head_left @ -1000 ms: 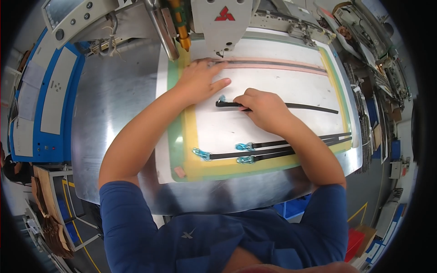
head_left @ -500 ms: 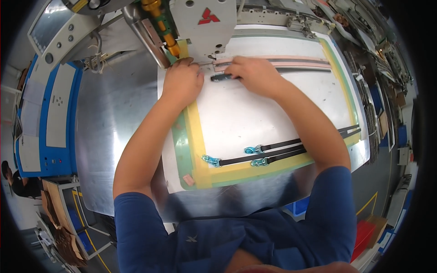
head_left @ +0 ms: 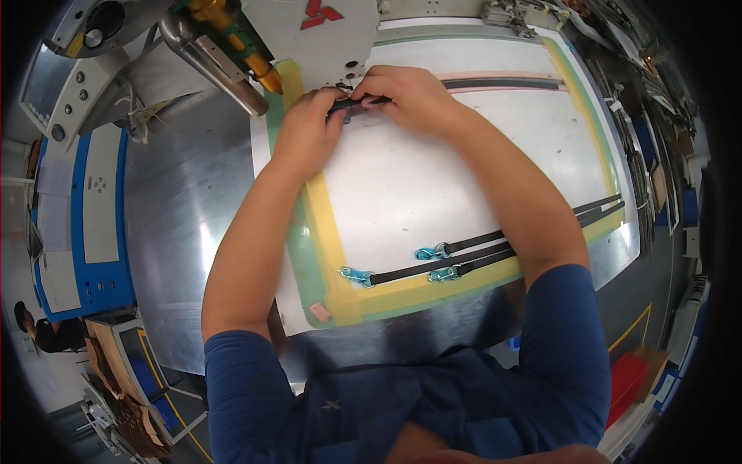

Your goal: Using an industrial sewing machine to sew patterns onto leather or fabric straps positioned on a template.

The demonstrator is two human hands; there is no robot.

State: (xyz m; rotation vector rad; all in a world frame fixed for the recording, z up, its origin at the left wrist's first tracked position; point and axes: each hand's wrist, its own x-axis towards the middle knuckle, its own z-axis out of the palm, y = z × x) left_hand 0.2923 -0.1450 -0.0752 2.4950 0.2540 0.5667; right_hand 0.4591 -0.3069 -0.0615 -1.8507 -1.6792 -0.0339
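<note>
Just below a white sewing machine head [head_left: 297, 35], both my hands pinch the end of a black webbing strap [head_left: 357, 103]. My left hand [head_left: 304, 139] closes on its left end, with the fingertips near the machine's underside. Close beside it, my right hand [head_left: 413, 97] grips the strap a little farther right. Beyond that hand, black strap [head_left: 502, 84] runs right along a pink-edged strip on the white board [head_left: 456, 170]. Fingers partly hide the held end. Nearer me lie several black straps [head_left: 417, 271] with metal snap hooks [head_left: 358, 277] wrapped in teal.
A steel tube [head_left: 220, 73] and a gold cylinder [head_left: 247, 50] hang left of the machine head. Yellow and green tape [head_left: 328, 232] borders the board on a metal table [head_left: 185, 224]. A blue-and-white cabinet [head_left: 97, 224] stands left; another person [head_left: 58, 334] is behind it.
The strap end, earlier jutting out under my right hand, now lies between both hands near the machine head. My right hand has moved left and up, closer to my left.
</note>
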